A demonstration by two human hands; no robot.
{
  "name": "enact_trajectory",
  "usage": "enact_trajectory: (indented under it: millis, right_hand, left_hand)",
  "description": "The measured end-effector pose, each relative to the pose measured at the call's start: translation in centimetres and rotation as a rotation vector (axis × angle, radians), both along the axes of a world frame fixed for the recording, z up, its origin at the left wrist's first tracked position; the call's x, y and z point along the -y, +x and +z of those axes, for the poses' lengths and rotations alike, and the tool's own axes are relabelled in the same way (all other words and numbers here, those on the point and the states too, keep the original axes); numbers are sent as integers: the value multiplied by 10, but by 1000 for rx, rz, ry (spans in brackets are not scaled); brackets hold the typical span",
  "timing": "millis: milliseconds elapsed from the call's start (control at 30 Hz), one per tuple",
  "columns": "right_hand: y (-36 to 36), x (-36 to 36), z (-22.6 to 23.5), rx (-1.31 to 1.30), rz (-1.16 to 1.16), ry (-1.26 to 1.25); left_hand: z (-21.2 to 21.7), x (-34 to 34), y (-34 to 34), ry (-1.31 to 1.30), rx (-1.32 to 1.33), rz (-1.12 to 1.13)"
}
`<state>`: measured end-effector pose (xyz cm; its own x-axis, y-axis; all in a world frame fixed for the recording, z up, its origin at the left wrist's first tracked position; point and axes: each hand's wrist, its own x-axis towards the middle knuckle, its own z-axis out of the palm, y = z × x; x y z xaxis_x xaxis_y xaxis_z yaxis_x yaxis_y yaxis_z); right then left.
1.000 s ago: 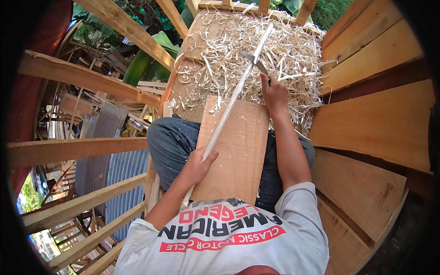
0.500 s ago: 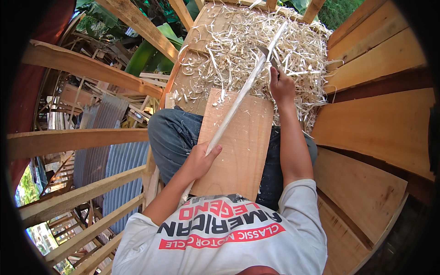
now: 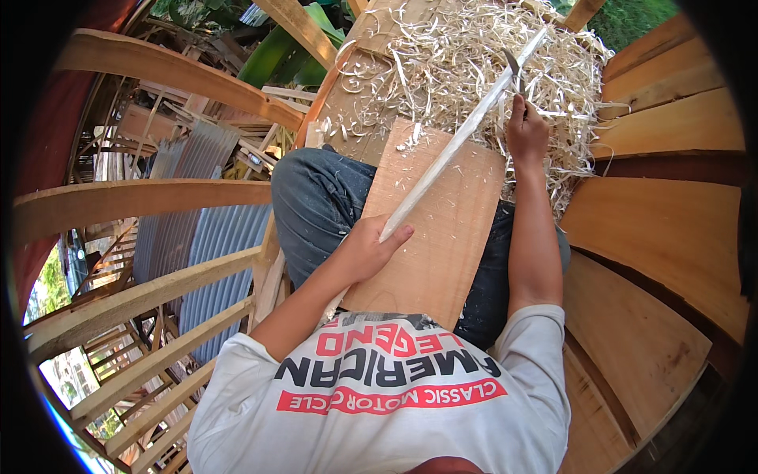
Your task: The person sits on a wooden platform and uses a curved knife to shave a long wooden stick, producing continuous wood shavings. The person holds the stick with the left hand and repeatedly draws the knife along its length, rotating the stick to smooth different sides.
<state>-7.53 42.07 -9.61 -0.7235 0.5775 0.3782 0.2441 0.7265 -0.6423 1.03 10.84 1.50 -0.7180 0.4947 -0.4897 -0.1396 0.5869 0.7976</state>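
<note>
A long pale wooden stick (image 3: 458,146) lies slanted across a flat brown board (image 3: 442,237) resting on my lap. My left hand (image 3: 367,253) grips the stick's near end at the board's left edge. My right hand (image 3: 525,130) is closed on a small blade tool (image 3: 512,65) pressed against the stick farther up, near the board's far edge. A heap of pale wood shavings (image 3: 474,63) covers the surface beyond the board, and the stick's far tip reaches over it.
Wide curved wooden planks (image 3: 663,229) form a wall on my right. On my left run curved wooden ribs (image 3: 142,205) with gaps, through which corrugated metal sheets (image 3: 205,237) and scrap wood show below. Green leaves (image 3: 276,55) are at the far top.
My right hand with the blade has moved a little up along the stick toward its far end. My left hand keeps its grip on the near end.
</note>
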Motion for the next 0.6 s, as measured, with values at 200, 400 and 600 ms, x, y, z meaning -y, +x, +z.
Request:
enact_trajectory:
  millis: [200,400,600]
  right_hand:
    - [2,-8,-3,32,-123,-108]
    - [6,4,-1,-32,41,30]
    - [11,-6,10,-21,239,102]
  left_hand:
    - [-3,1,-2,-9,2,-62]
    - [-8,8,0,-50,-15,-34]
    - [-7,3,1,-51,-3,15]
